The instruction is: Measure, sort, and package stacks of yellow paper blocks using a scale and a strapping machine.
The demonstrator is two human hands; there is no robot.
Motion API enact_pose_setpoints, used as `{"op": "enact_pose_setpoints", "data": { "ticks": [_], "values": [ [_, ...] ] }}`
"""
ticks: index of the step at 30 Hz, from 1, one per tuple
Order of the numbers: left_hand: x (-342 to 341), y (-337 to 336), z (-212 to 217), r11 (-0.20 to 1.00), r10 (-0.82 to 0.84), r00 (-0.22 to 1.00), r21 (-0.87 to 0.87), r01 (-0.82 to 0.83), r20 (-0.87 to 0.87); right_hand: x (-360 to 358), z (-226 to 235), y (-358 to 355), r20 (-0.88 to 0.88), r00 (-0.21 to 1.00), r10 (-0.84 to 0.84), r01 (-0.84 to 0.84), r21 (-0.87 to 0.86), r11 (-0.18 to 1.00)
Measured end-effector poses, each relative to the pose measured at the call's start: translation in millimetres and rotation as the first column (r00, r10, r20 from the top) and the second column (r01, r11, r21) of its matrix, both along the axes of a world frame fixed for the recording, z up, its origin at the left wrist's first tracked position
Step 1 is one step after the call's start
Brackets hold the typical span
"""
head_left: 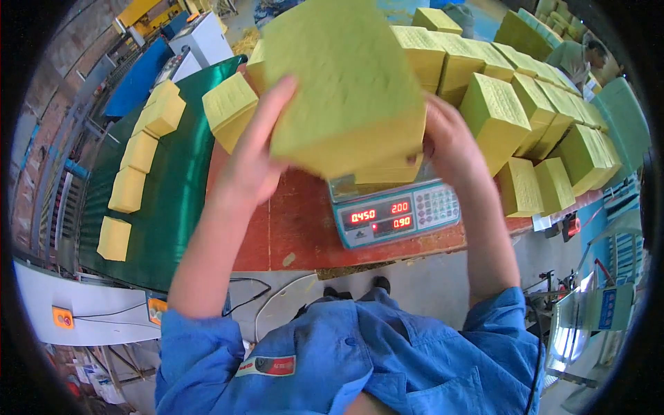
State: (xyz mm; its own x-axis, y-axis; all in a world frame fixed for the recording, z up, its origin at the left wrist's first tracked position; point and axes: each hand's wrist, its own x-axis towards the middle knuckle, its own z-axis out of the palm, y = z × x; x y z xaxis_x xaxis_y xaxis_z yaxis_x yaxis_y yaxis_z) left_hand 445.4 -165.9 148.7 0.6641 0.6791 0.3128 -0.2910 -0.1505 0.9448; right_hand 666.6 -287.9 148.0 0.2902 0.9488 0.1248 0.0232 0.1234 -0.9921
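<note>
The left hand (259, 155) and right hand (449, 138) grasp a large yellow block (346, 90) by opposite sides, raised above the scale (398, 213); the scale sits near the front edge of the desk (297, 232); bare red surface stretches left of it toward the green belt (169, 200); closely packed yellow blocks (494, 114) crowd the desk's right side, leaving little room there.
</note>
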Motion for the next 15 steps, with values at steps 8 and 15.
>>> {"op": "enact_pose_setpoints", "data": {
  "ticks": [8,15],
  "values": [
    [93,36,18,0.94,-0.212,0.923,-0.326,0.103,-0.32,91,-40,32,-0.222,0.975,-0.005,-0.03,-0.154,0.988],
    [94,41,1,0.954,-0.13,0.92,-0.298,0.014,-0.37,86,-47,32,-0.182,0.983,-0.018,-0.018,-0.194,0.981]
  ]
}}
